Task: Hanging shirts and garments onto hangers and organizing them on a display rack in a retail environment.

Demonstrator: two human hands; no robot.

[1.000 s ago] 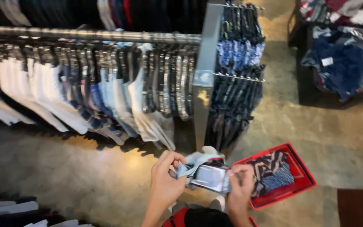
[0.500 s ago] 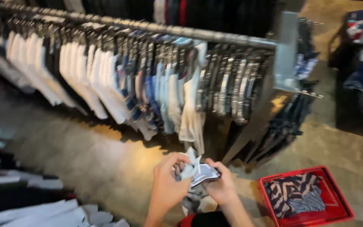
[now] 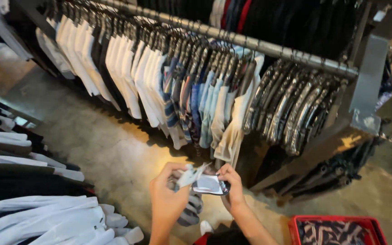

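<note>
My left hand (image 3: 166, 195) and my right hand (image 3: 232, 183) both hold a small grey-and-white striped garment (image 3: 191, 204) low in the middle of the view. My right hand pinches its flat tag, a light card with a dark rim (image 3: 208, 184). My left hand grips a pale fold of the cloth, and the rest hangs down between my hands. Just beyond them hangs a clothes rail (image 3: 259, 45) full of white, blue and striped garments on hangers.
A red plastic basket (image 3: 296, 224) with patterned clothes in it stands on the concrete floor at the lower right. Another rack of white and dark sleeves (image 3: 46, 199) fills the lower left. A grey upright post (image 3: 368, 86) ends the rail at the right.
The view has swung left and down along the rail. The red basket has slid to the lower right corner. My hands still hold the garment and its tag.
</note>
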